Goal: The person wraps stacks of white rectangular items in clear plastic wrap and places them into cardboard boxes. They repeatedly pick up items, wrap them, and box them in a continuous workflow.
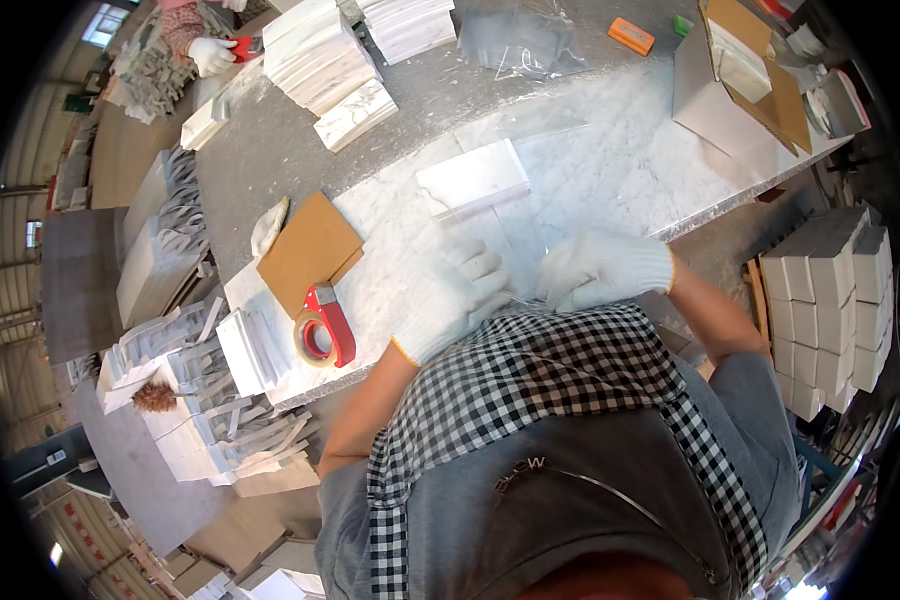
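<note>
My left hand (454, 296), in a white knitted glove, is closed with curled fingers close to the front edge of the table. Beside it my right hand (604, 270), gloved the same way, is pinched shut. Both seem to grip thin clear plastic film (515, 292), which stretches between them and is hard to make out. Just beyond my hands lies a short stack of white marble-look tiles (475, 178). Clear plastic appears to spread around the stack, though its edges are faint.
A red tape dispenser (338, 328) and brown cardboard (310, 250) lie at left. An open carton (715, 100) stands far right, near an orange block (631, 36). Tile stacks (315, 60) and plastic bags (520, 42) sit at the back. Another person's gloved hand (211, 57) shows far left.
</note>
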Demonstrator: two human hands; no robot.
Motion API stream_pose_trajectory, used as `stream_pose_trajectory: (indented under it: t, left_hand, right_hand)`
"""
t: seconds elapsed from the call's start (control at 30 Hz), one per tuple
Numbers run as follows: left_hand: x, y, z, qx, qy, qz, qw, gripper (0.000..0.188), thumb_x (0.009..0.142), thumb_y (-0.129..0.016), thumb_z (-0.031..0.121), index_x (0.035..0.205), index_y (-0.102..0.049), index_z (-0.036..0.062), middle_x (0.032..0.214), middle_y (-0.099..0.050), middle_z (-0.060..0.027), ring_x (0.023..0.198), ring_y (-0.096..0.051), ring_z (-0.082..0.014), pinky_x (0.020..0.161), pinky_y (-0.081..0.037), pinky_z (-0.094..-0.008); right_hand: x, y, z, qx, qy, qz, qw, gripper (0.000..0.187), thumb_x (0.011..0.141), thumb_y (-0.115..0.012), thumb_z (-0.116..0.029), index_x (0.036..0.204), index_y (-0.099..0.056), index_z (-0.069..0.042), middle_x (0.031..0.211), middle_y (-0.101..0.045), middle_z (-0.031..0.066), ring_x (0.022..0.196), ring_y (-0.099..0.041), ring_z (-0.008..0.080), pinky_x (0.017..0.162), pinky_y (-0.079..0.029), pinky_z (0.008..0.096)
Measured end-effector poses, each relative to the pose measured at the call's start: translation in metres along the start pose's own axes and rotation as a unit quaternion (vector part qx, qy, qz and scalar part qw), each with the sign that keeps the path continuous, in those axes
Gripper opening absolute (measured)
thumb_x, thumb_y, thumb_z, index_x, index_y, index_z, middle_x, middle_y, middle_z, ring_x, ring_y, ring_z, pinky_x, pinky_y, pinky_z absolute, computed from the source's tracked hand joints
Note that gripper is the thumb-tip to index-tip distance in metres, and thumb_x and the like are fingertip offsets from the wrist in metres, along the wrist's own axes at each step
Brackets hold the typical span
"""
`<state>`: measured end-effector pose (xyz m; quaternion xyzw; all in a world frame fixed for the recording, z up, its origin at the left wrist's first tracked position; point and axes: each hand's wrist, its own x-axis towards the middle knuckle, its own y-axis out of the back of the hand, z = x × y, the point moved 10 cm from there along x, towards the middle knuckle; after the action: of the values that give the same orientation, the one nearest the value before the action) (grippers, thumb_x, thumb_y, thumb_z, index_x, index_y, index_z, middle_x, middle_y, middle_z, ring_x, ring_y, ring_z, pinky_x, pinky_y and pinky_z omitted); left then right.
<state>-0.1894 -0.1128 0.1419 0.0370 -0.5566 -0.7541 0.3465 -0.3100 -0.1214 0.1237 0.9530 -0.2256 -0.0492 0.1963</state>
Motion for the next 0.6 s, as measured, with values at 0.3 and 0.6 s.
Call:
stream_pose_trajectory:
  t: [0.3, 0.6]
  left_hand:
    - [-0.026, -0.059, -0.027, -0.013, 0.040, -0.031, 0.999, 0.020, 0.084, -0.070, 0.019, 0.104, -0.068, 0.0145, 0.104, -0.067, -0.0037, 0.106, -0.063, -0.0281, 0.089, -0.052, -0.0408]
    - [-0.024, -0.031, -0.092, -0.155, 0.288, -0.158, 0.932, 0.026, 0.086, -0.074, 0.029, 0.103, -0.078, 0.0091, 0.116, -0.074, -0.0123, 0.109, -0.068, -0.0324, 0.098, -0.053, -0.0422]
  right_hand:
    - [0.003, -0.047, 0.070, -0.175, -0.104, -0.013, 0.979, 0.020, 0.089, -0.068, -0.027, 0.094, -0.078, -0.010, 0.095, -0.074, 0.0113, 0.088, -0.069, 0.0321, 0.081, -0.055, 0.0429]
    - [0.006, -0.065, 0.118, -0.156, -0.148, -0.031, 0.976, 0.016, 0.086, -0.066, -0.021, 0.077, -0.073, -0.009, 0.082, -0.070, 0.0123, 0.080, -0.066, 0.0344, 0.074, -0.052, 0.0453]
